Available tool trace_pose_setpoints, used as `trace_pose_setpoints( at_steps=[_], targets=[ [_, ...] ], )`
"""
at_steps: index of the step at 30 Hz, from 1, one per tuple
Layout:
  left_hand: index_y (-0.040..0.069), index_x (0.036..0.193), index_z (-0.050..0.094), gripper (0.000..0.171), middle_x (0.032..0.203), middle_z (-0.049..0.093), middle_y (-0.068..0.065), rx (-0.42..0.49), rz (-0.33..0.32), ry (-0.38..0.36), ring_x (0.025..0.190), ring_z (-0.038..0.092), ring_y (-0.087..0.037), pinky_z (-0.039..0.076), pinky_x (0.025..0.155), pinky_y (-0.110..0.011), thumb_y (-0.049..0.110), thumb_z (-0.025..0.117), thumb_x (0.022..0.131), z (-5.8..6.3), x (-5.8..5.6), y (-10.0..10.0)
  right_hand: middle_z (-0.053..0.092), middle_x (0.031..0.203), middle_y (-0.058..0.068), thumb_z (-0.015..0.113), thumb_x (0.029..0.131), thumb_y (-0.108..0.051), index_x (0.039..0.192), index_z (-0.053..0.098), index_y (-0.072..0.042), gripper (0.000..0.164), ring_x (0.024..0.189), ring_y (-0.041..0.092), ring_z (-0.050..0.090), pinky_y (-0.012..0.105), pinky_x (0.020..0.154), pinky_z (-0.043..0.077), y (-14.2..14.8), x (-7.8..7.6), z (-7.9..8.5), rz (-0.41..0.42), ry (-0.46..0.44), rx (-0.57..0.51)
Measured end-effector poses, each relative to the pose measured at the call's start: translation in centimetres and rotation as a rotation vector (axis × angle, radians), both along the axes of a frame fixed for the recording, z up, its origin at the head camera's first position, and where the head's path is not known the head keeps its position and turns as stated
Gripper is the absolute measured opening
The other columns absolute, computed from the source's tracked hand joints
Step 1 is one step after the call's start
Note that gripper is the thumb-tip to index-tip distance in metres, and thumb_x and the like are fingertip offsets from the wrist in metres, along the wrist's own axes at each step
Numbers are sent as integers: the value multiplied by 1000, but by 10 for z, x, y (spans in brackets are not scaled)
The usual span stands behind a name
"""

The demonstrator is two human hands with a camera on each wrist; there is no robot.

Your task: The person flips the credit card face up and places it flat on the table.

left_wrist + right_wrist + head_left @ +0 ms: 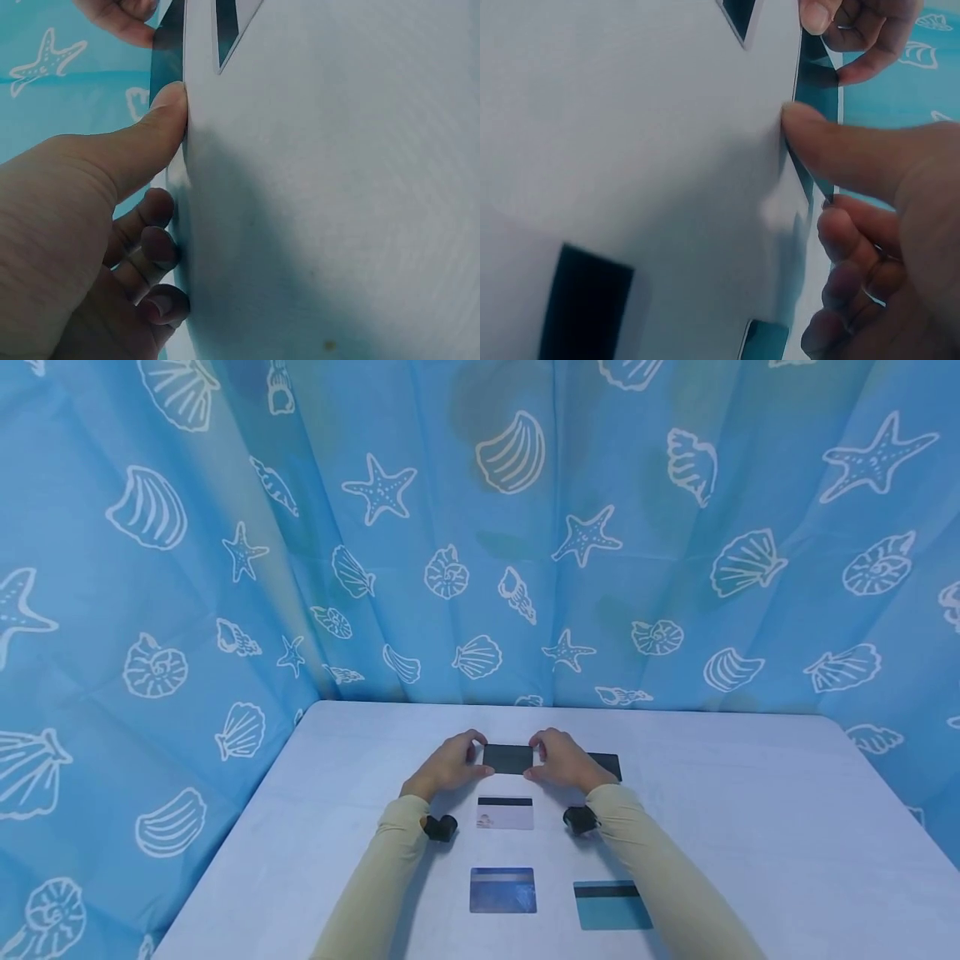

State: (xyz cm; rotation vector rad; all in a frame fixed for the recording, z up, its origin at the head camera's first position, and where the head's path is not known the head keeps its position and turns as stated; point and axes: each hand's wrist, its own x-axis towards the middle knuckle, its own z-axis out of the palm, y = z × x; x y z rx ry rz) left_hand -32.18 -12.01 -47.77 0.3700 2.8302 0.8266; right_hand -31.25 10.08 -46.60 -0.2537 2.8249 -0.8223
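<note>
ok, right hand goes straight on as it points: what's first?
The dark card that the right hand pinches; past it, likely the left hand, though depth is hard to judge.

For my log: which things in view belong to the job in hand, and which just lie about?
In the job:
- dark gray card, held by left hand and right hand

Apparently lying about:
- pale card
- blue card
- teal card
- partly hidden black card

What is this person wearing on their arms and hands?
The left sleeve and right sleeve are long, plain and pale yellowish-green, ending near the wrists. A small, black, rounded device sits at each wrist. The left hand and right hand are gloveless.
</note>
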Motion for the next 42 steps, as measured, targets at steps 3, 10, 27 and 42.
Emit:
trace_pose_setpoints(
  at_steps=[3,10,27,42],
  targets=[
    [19,131,54,53,114,63,-6,-8,-4,2,105,60,-20,50,97,-42,34,76,85,0,0,-1,57,96,4,83,79,-26,131,58,-9,60,89,17,54,31,80,48,1,-1,-2,17,1,-5],
    [19,132,55,52,115,64,-5,-19,5,-4,107,61,-21,50,99,-43,36,76,86,0,2,-1,57,103,4,83,78,-22,132,55,-9,62,95,18,55,35,86,50,3,0,-5,24,-15,-41],
    [21,135,54,56,122,63,-7,-20,-7,-22,113,59,-23,48,104,-46,40,74,87,1,5,1,57,103,5,83,79,-22,134,55,-10,62,96,19,55,35,86,50,7,4,-4,10,-8,-62],
    [19,137,53,58,108,61,-2,-20,-113,33,96,56,-16,50,89,-35,41,73,87,11,1,10,56,100,5,83,78,-24,133,56,-9,63,95,20,53,34,83,46,13,5,5,35,11,-83]
  ],
)
